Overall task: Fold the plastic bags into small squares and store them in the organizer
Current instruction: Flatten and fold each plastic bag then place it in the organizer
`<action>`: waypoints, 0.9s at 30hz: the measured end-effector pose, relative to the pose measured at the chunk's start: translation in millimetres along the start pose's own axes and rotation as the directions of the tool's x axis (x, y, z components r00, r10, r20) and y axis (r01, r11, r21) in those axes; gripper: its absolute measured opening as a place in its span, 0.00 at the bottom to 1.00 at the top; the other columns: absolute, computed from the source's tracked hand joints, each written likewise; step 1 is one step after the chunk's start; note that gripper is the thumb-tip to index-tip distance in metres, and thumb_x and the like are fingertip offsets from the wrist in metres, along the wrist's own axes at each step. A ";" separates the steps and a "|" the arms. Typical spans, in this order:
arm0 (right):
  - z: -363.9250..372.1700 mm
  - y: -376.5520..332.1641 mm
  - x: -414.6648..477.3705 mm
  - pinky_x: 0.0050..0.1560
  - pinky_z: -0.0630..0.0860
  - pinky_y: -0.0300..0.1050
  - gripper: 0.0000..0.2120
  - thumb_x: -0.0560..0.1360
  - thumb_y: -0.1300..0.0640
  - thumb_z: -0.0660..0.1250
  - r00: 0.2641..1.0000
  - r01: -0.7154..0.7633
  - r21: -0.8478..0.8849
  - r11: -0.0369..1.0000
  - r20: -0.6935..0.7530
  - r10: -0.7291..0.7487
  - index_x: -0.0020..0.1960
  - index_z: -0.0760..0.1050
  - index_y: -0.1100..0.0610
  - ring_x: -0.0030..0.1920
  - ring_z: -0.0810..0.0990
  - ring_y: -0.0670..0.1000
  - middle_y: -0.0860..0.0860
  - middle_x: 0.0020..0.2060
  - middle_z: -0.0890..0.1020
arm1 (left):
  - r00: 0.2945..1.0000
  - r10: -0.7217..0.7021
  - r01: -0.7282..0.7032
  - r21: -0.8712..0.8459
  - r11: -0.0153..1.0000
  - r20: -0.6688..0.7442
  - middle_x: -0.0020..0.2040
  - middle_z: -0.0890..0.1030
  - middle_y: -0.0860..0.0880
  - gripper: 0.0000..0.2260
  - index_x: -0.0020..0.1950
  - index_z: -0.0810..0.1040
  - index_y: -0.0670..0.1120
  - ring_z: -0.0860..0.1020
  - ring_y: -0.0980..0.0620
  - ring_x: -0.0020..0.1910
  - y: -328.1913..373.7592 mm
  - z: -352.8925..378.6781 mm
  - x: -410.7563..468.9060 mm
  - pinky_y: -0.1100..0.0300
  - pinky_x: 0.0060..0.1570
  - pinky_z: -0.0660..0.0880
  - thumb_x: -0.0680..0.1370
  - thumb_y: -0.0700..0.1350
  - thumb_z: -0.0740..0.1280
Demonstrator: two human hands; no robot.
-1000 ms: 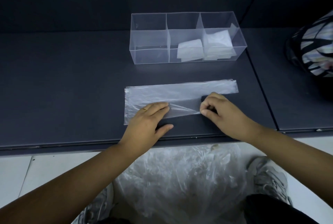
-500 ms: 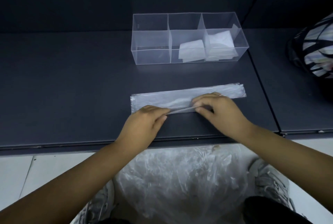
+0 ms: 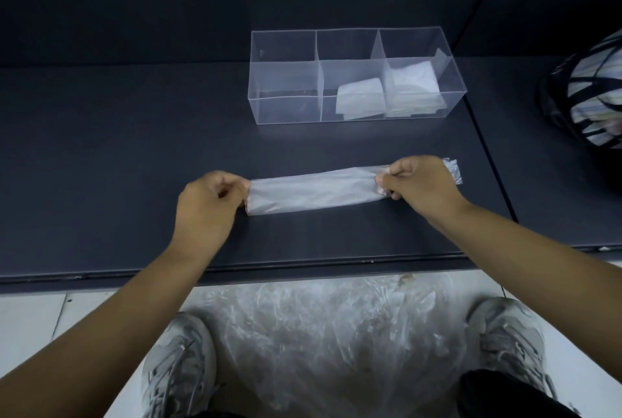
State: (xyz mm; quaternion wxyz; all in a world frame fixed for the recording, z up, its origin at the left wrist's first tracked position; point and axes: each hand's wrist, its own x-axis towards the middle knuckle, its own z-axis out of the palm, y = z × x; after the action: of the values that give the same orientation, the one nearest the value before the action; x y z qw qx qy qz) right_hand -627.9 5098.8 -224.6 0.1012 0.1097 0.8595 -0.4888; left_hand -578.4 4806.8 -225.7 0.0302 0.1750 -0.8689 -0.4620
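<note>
On the dark bench, in front of the person, one plastic bag lies folded into a long narrow strip. It runs left to right and tilts slightly up toward the right, spanning the gap between the two hands. The left hand has its fingers curled and pinches the strip's left end. The right hand has its fingers curled round the strip near its right end, and a short crinkled tail of the bag shows past the hand on the far side.

Behind the strip, well apart from it, stands one clear organizer with three compartments in a row. The middle compartment holds one folded square. The right compartment holds a stack of folded squares, too overlapped to count. At the right edge of the view sits one black-and-white striped object. On the floor below, one heap of clear bags lies between two grey shoes.
</note>
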 end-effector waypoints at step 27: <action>23.4 20.9 -26.8 0.75 0.33 0.46 0.37 0.76 0.34 0.38 0.802 0.596 -0.709 0.376 0.502 -0.324 0.78 0.37 0.54 0.76 0.35 0.47 0.48 0.78 0.39 | 0.783 0.314 -0.621 0.647 0.443 0.537 0.79 0.48 0.49 0.37 0.78 0.47 0.52 0.45 0.44 0.78 3.1 64.9 -43.6 0.37 0.72 0.43 0.74 0.70 0.34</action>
State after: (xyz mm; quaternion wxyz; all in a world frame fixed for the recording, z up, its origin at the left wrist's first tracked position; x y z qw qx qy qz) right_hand -594.8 5086.6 -245.9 0.1192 -0.2702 0.9550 -0.0287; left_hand -552.3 4874.3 -255.5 -0.0725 -0.1644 -0.9836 -0.0176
